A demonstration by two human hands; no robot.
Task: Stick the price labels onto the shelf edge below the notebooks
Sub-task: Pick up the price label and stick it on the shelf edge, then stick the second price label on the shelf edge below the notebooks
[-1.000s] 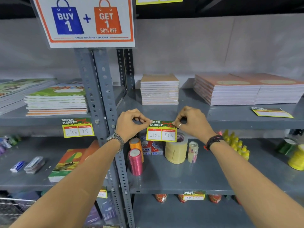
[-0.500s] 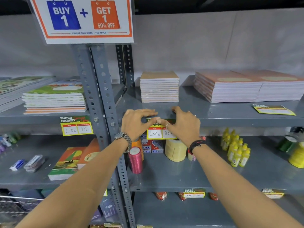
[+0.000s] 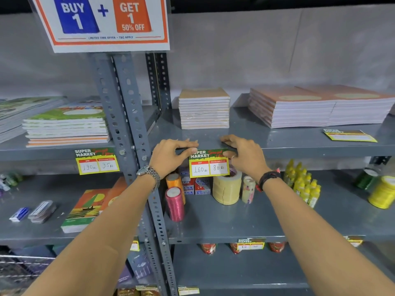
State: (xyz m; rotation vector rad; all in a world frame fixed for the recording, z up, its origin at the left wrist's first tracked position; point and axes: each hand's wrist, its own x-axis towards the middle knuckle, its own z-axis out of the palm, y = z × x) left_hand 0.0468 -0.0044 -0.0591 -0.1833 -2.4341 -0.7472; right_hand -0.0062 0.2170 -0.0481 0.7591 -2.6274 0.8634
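Note:
A price label (image 3: 209, 165) reading 160 and 80 hangs against the grey shelf edge (image 3: 299, 153) below a small stack of tan notebooks (image 3: 204, 108). My left hand (image 3: 171, 155) presses its top left corner with thumb and fingers over the edge. My right hand (image 3: 243, 153) presses the top right corner the same way. Another label (image 3: 97, 161) is stuck on the left shelf edge under green notebooks (image 3: 66, 124). A loose label (image 3: 349, 135) lies flat on the shelf by the wide orange notebook stacks (image 3: 316, 107).
A perforated upright post (image 3: 128, 116) stands just left of my left hand. Below the label sit thread spools (image 3: 174, 202), tape rolls (image 3: 226, 189), small boxes and yellow bottles (image 3: 303, 184). A promotional sign (image 3: 102, 20) hangs above.
Both hands lifted the label from in front of the lower shelf up onto the shelf edge, then spread apart along its top, uncovering the printed header.

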